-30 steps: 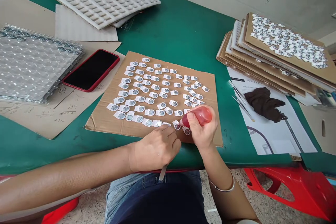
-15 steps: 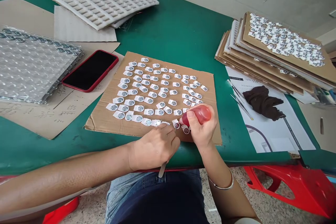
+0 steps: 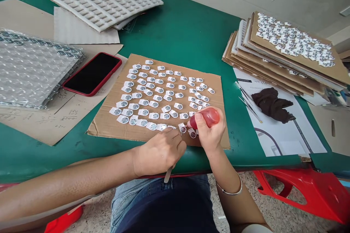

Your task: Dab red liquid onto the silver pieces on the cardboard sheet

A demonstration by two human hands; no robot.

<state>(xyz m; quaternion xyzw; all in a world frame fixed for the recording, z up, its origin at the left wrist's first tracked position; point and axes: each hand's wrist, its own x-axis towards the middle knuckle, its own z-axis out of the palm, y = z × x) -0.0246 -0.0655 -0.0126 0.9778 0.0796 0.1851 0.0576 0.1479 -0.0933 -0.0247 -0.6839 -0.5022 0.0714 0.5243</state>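
Note:
My right hand (image 3: 213, 131) is closed around a small squeeze bottle (image 3: 209, 117) of red liquid, its nozzle tilted down to the left. The nozzle tip meets a small round metallic piece on a white tab (image 3: 182, 128) near the front edge of a cardboard sheet (image 3: 109, 123). My left hand (image 3: 162, 151) is closed on metal tweezers (image 3: 168, 175); their flat end sticks out below the palm and the tip points at that same piece. Rows of similar pieces (image 3: 153, 115) lie across the cardboard. Some near my hands are partly hidden.
A red-cased phone (image 3: 93, 74) and clear plastic trays (image 3: 32, 72) lie left. White foam trays (image 3: 106, 2) are at the back. At right stand stacked cardboard sheets (image 3: 254, 52) bearing more pieces, with tweezers (image 3: 248, 102) and a dark cloth (image 3: 273, 103) on paper in front.
The whole view has shifted very slightly. Both hands keep their holds, and the bottle nozzle and tweezers stay at the same piece.

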